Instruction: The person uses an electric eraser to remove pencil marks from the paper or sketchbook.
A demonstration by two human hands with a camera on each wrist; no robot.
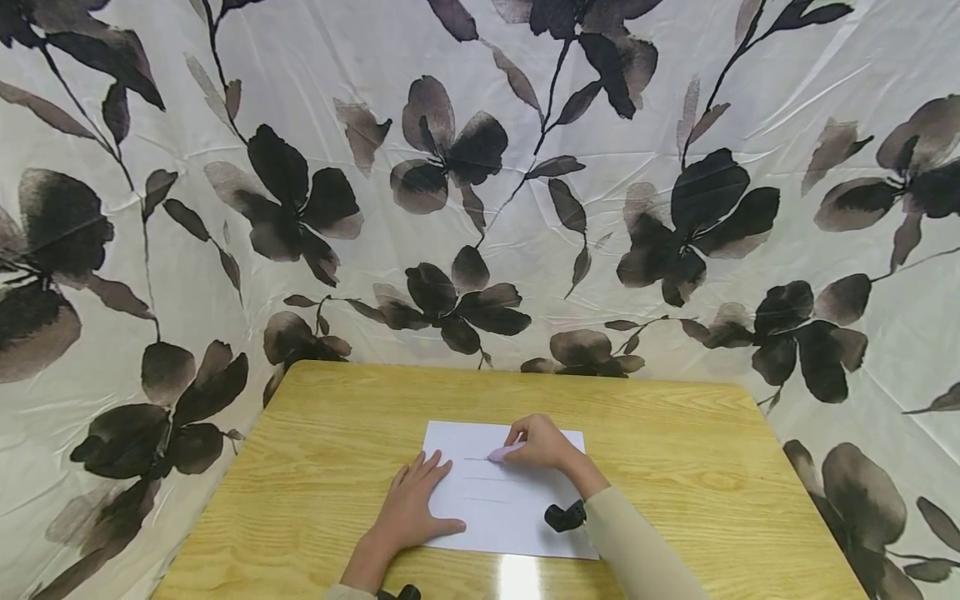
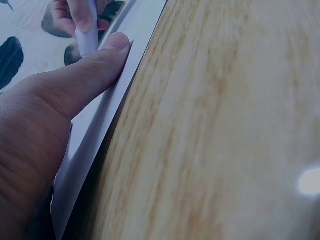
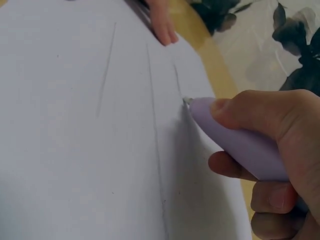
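A white sheet of paper (image 1: 517,525) bears three thin pencil lines (image 3: 152,105). My right hand (image 1: 542,442) grips a lavender electric eraser (image 3: 240,145), thumb along its upper side and fingers curled beneath. Its small whitish tip meets the end of the top line, the one nearest the sheet's far edge. My left hand (image 1: 411,504) rests with fingers spread on the sheet's left side. In the left wrist view, its thumb (image 2: 95,70) lies over the near edge of the paper, and part of the eraser (image 2: 88,37) shows beyond it.
The sheet lies on a yellow wood-grain table (image 1: 337,433). Behind and beside the table hangs a white cloth (image 1: 510,250) printed with dark flowers. A black wrist camera (image 1: 565,517) sits at my right sleeve, over the paper. Light glares on the near table edge.
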